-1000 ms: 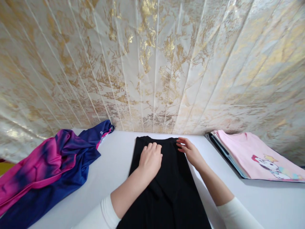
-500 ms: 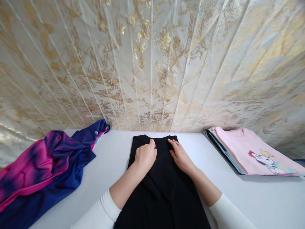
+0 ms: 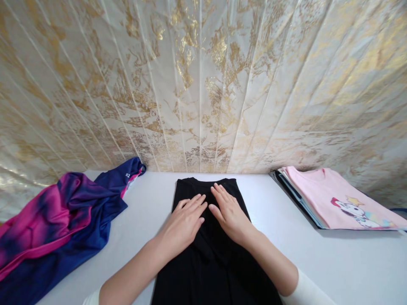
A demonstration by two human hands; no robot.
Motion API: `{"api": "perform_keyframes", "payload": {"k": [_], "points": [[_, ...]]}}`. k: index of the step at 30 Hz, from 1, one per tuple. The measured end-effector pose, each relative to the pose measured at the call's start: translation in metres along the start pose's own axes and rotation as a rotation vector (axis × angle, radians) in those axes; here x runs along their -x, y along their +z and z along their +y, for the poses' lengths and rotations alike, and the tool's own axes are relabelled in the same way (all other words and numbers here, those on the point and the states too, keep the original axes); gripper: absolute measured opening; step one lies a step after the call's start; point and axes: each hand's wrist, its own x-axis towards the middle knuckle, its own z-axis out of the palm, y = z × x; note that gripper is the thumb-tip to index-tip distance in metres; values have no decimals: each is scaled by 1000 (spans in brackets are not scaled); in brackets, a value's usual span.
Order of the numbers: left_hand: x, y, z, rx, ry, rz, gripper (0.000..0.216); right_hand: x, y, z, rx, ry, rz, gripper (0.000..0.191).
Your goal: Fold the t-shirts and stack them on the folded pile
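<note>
A black garment (image 3: 211,262) lies lengthwise in front of me, its sides folded in to a long narrow shape, with a neckline-like edge at the far end. My left hand (image 3: 187,218) rests flat on its left part, fingers stretched out toward the middle. On the upper right part of the cloth lies my right hand (image 3: 229,212), also flat, its fingertips just below the far edge. Neither hand grips anything. The near end of the garment runs out of view at the bottom.
On the white table (image 3: 133,237), a crumpled blue and pink garment (image 3: 63,216) lies at the left. A stack of folded clothes with a pink printed T-shirt (image 3: 337,195) on top sits at the right. Behind the table rises a gold-patterned covering (image 3: 203,93).
My left hand has gone from curled fingers near the far edge to lying flat, a little nearer to me. My right hand has slid left over the cloth toward the middle.
</note>
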Motion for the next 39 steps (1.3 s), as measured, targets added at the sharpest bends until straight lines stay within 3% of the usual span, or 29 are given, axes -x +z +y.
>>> {"api": "perform_keyframes", "payload": {"k": [5,10,16,19,23,26,31,39], "points": [[23,17,-10,-11,-29,-21,47,13,16,-19,58,-11,-143,58],[29,17,-8,-16,-33,-2,48,17,24,-12,153,-23,-135,59],[37,4,-4,87,-48,74,49,21,-3,-30,-9,-68,-51,41],[45,-3,-1,184,-112,150,51,31,-16,-51,-127,-118,-105,23],[50,-12,6,276,-246,233,30,39,-11,-67,-128,-167,-179,34],[53,-17,13,257,-286,184,15,38,-3,-64,-160,-133,-162,27],[64,-13,29,178,-227,72,17,32,-3,-54,-317,24,-155,17],[87,-4,50,-14,-31,115,32,30,-5,-55,-378,117,-162,12]]}}
